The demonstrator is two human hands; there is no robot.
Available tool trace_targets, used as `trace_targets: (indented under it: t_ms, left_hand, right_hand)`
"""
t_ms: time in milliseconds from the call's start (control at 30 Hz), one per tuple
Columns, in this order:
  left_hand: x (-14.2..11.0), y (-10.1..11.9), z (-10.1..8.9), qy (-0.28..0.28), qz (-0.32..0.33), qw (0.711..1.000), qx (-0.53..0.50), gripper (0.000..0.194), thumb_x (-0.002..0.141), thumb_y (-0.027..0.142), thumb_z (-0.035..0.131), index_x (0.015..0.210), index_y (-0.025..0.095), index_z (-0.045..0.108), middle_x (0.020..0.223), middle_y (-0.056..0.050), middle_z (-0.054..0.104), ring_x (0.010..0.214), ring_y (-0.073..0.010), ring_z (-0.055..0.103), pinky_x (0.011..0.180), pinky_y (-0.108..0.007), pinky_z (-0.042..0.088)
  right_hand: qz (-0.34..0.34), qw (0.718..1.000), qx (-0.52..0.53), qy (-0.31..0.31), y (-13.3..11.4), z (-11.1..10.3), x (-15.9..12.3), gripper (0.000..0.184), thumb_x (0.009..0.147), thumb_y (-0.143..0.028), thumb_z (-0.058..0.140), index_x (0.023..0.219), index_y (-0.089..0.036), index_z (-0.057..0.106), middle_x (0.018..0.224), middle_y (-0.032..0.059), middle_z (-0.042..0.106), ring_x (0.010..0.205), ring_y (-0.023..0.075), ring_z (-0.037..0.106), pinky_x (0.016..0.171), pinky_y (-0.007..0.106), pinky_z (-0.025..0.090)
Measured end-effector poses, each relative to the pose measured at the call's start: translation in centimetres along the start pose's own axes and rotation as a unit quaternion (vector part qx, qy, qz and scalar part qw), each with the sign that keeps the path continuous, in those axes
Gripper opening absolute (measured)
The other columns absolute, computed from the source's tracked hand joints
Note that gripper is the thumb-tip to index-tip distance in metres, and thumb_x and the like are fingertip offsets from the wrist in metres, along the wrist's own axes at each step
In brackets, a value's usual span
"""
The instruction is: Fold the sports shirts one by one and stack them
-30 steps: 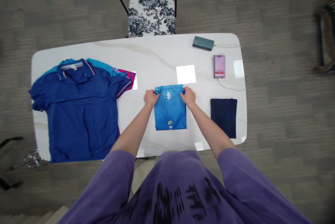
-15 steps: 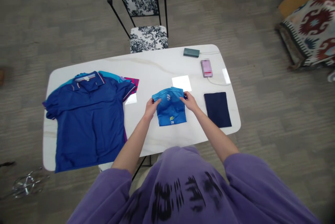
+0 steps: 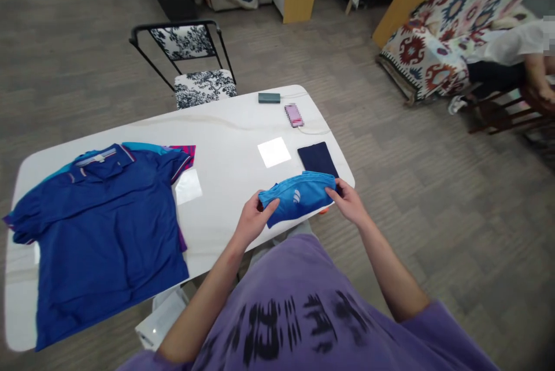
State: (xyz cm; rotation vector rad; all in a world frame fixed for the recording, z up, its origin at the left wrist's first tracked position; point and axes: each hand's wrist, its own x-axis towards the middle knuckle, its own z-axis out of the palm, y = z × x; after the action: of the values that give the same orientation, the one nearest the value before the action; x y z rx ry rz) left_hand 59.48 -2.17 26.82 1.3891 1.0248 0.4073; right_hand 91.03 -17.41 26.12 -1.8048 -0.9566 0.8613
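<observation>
A folded bright blue shirt (image 3: 299, 197) with a small white logo is held up by its two sides near the table's front edge. My left hand (image 3: 255, 218) pinches its left end, thumb on top. My right hand (image 3: 348, 200) grips the right end in the same way. Just behind the shirt lies a folded dark navy cloth (image 3: 318, 158), its front part hidden by the shirt. On the left of the table a dark blue polo shirt (image 3: 108, 226) is spread flat, over other garments whose light blue, red and purple edges show.
The white table (image 3: 225, 169) bears a dark green box-like device (image 3: 269, 97) and a pink phone (image 3: 293, 115) with a cable. A patterned chair (image 3: 203, 85) stands behind. At the right, a person (image 3: 507, 53) sits by a patterned sofa (image 3: 425, 47).
Both my hands have lifted the folded blue shirt and carried it right, to the front of the navy cloth. My view has turned right, bringing the seated person into sight.
</observation>
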Motion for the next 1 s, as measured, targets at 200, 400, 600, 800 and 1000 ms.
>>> trace_targets:
  t_ms: [200,400,600,800,1000]
  left_hand:
    - [10.7,1.2,10.0,-0.020,0.006,0.998,-0.060,0.053,0.094,0.072,0.085,0.114,0.023,0.078,0.114,-0.009,0.085,0.107,-0.0306,0.080,0.095,-0.043,0.068]
    - [30.8,-4.5,17.7,0.072,-0.111,0.991,-0.031,0.055,0.093,0.053,0.090,0.130,0.016,0.074,0.137,-0.019,0.080,0.119,-0.0314,0.079,0.106,-0.044,0.063]
    - [32.3,-11.7,17.0,0.121,-0.235,0.957,0.119,0.061,0.093,0.045,0.087,0.141,0.018,0.060,0.138,-0.019,0.075,0.125,-0.0272,0.075,0.111,-0.039,0.055]
    - [15.5,-14.3,13.0,0.104,-0.298,0.933,0.171,0.036,0.082,0.036,0.082,0.109,0.028,0.060,0.110,-0.007,0.075,0.103,-0.0255,0.075,0.099,-0.036,0.058]
    - [-1.3,-14.6,5.9,0.204,-0.395,0.880,0.168,0.034,0.074,0.040,0.079,0.084,0.032,0.048,0.077,0.001,0.066,0.091,-0.0320,0.079,0.089,-0.043,0.060]
  right_hand:
    - [-0.005,0.998,-0.057,0.031,4.2,-11.5,8.1,0.038,0.103,-0.064,0.074,0.117,-0.029,0.080,0.106,0.0062,0.083,0.093,0.0290,0.074,0.088,0.046,0.064]
    - [-0.001,0.974,-0.225,0.038,13.7,-14.0,26.0,0.057,0.107,-0.059,0.061,0.148,-0.020,0.071,0.146,0.0192,0.079,0.134,0.0390,0.072,0.122,0.059,0.054]
    - [-0.014,0.935,-0.348,-0.062,19.6,-8.7,28.8,0.073,0.114,-0.051,0.047,0.180,-0.020,0.044,0.190,0.0176,0.039,0.177,0.0382,0.033,0.145,0.069,0.022]
    - [-0.024,0.922,-0.337,-0.188,19.9,-4.3,23.1,0.073,0.108,-0.046,0.055,0.178,-0.024,0.049,0.190,0.0157,0.040,0.180,0.0386,0.030,0.146,0.072,0.024]
    - [-0.068,0.942,-0.305,-0.121,18.6,-1.0,20.2,0.064,0.102,-0.057,0.059,0.160,-0.033,0.065,0.175,0.0195,0.058,0.168,0.0478,0.048,0.141,0.084,0.029]
